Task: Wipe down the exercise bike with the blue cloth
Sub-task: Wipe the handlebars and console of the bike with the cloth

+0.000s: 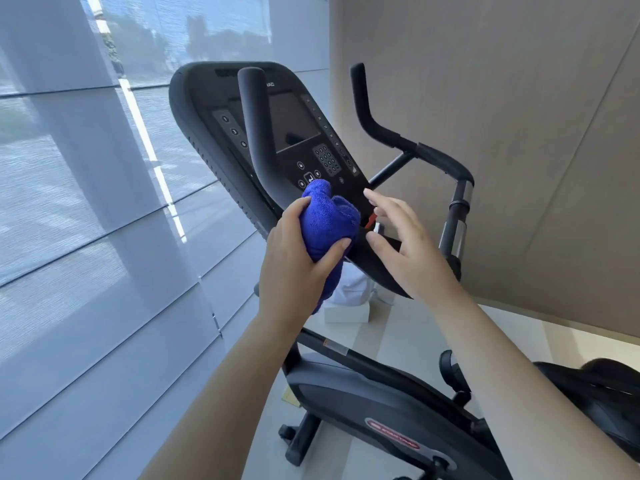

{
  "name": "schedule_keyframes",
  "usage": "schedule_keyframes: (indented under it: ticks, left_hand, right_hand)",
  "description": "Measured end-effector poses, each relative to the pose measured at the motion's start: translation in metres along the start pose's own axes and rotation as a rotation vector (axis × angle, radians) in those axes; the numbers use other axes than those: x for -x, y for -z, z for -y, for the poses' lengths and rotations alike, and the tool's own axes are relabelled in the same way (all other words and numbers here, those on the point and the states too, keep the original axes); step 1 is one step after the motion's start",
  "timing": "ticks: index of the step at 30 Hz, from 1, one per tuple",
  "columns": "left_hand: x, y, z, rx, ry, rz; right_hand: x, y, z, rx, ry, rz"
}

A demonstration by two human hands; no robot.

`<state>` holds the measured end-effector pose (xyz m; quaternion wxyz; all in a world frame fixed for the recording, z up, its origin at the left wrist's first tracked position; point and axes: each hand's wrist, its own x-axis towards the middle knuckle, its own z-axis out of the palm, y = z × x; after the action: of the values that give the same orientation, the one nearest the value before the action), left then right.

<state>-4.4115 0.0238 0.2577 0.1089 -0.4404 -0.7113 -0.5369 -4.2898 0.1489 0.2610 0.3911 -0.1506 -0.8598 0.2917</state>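
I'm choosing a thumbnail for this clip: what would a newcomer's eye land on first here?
The bright blue cloth, bunched in the left hand mid-frame at the lower edge of the black console, stands out most. Just right of it the right hand is open, fingers spread, by the same edge. A curved handlebar crosses the console, and a bright shaded window fills the left.

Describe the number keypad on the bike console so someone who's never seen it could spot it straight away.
On the exercise bike beside the window, find the big black console. Under its dark screen, a little above the blue cloth that the left hand grips, sits the keypad. It is the only tight grid of small round buttons; the others stand singly or in a column.
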Motion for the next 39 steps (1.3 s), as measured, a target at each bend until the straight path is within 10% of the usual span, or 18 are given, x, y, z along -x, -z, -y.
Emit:
schedule_keyframes:
  ticks: [8,16,22,27,39]
  left_hand:
    - [-0.008,0.001,-0.024,-0.069,-0.137,0.018]
    - [-0.009,-0.026,-0.040,-0.237,-0.174,0.099]
    - [-0.001,-0.043,-0.021,-0.511,-0.272,0.128]
    - [0.009,-0.038,-0.015,-0.508,-0.301,0.112]
    - [-0.027,-0.001,0.018,-0.217,-0.386,0.093]
  right_hand:
    - [0.002,0.022,0.016,-0.018,0.092,-0.015]
    - [0.006,0.057,0.015,-0.197,-0.284,-0.299]
    - [0.006,0.057,-0.015,0.190,-0.598,-0.260]
    - [0.005,0.031,-0.001,0.470,-0.270,-0.394]
    - [-0.003,0.009,0.013,0.541,-0.259,0.188]
